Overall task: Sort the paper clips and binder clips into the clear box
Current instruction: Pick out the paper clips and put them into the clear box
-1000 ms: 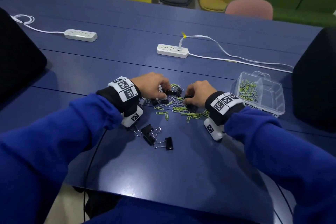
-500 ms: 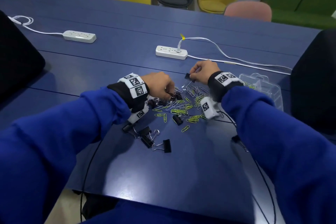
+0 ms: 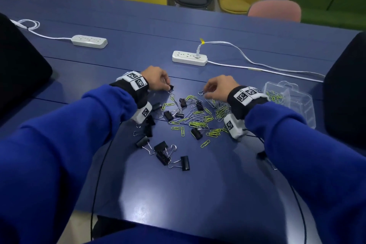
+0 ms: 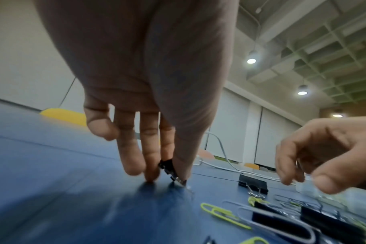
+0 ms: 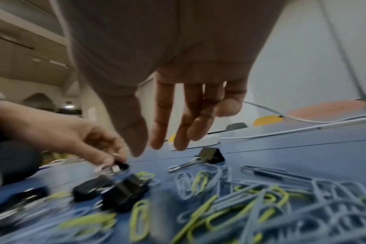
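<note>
Green and silver paper clips (image 3: 198, 117) lie heaped with black binder clips on the blue table (image 3: 198, 194). More binder clips (image 3: 164, 152) lie nearer me. My left hand (image 3: 168, 86) pinches a small black binder clip (image 4: 167, 166) between thumb and finger at the pile's far left, low on the table. My right hand (image 3: 206, 93) hovers over the pile's far right edge, and its fingers (image 5: 161, 132) hang loosely with nothing between them. The clear box (image 3: 309, 113) stands open to the right, with green clips in its left compartment.
Two white power strips (image 3: 189, 58) (image 3: 89, 41) and their cables lie beyond the pile. Dark chair backs (image 3: 346, 85) (image 3: 19, 65) rise at both table ends. A lone binder clip (image 5: 211, 156) lies just past my right fingers. Coloured chairs stand behind the table.
Half a second ago my right hand held a black clip up beyond the pile; it has come down to the pile's far edge empty. My left hand drew a binder clip to the far left.
</note>
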Tool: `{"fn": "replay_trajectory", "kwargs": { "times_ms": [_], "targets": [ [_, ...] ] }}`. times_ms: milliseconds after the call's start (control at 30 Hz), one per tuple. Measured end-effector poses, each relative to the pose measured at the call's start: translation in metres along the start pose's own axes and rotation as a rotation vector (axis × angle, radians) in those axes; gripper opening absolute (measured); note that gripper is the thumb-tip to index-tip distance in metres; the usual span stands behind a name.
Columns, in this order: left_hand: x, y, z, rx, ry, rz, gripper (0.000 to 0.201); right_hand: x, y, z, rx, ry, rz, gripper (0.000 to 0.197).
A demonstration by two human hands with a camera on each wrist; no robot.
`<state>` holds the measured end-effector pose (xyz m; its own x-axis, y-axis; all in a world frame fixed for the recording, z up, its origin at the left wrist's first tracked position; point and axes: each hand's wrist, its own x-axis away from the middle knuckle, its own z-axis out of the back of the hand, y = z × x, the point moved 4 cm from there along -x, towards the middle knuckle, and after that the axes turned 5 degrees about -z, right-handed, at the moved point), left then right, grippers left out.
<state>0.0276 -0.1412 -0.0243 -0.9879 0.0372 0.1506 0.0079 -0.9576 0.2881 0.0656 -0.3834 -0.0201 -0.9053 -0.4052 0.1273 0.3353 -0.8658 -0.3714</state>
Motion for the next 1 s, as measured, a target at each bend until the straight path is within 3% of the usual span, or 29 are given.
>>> {"fn": "replay_trajectory", "kwargs": {
  "times_ms": [133, 200, 300, 400, 533, 633, 733, 833, 900, 1000],
  "targets": [
    [0.019, 0.015, 0.007, -0.114, 0.062, -0.153, 0.037, 0.023, -0.020, -0.011, 0.137, -0.104, 0.169, 0.033],
    [0.038, 0.031, 0.004, -0.103, -0.058, -0.251, 0.035, 0.027, -0.025, -0.016, 0.204, -0.112, 0.201, 0.038],
    [0.063, 0.049, -0.014, -0.156, -0.260, -0.284, 0.048, 0.028, -0.028, -0.018, 0.193, -0.138, 0.202, 0.028],
    [0.068, 0.052, -0.026, -0.174, -0.232, -0.313, 0.047, 0.019, -0.034, -0.008, 0.128, -0.132, 0.191, 0.021],
    [0.069, 0.047, -0.026, -0.093, -0.234, -0.314, 0.035, -0.010, -0.045, 0.015, 0.074, -0.003, 0.139, 0.016],
    [0.067, 0.041, -0.010, -0.006, -0.212, -0.272, 0.033, -0.030, -0.048, 0.010, 0.153, 0.015, 0.072, 0.019],
    [0.054, 0.023, 0.015, 0.013, -0.072, -0.185, 0.036, -0.037, -0.047, -0.008, 0.225, -0.038, 0.032, 0.036],
    [0.039, -0.001, 0.029, -0.072, 0.040, 0.001, 0.037, -0.027, -0.057, -0.014, 0.230, -0.030, 0.151, 0.053],
    [0.032, -0.010, 0.025, -0.142, 0.003, 0.098, 0.037, -0.016, -0.067, -0.018, 0.273, -0.110, 0.281, 0.053],
    [0.027, -0.013, 0.014, -0.145, -0.064, 0.140, 0.038, -0.008, -0.070, -0.030, 0.338, -0.216, 0.314, 0.052]
  ]
}}
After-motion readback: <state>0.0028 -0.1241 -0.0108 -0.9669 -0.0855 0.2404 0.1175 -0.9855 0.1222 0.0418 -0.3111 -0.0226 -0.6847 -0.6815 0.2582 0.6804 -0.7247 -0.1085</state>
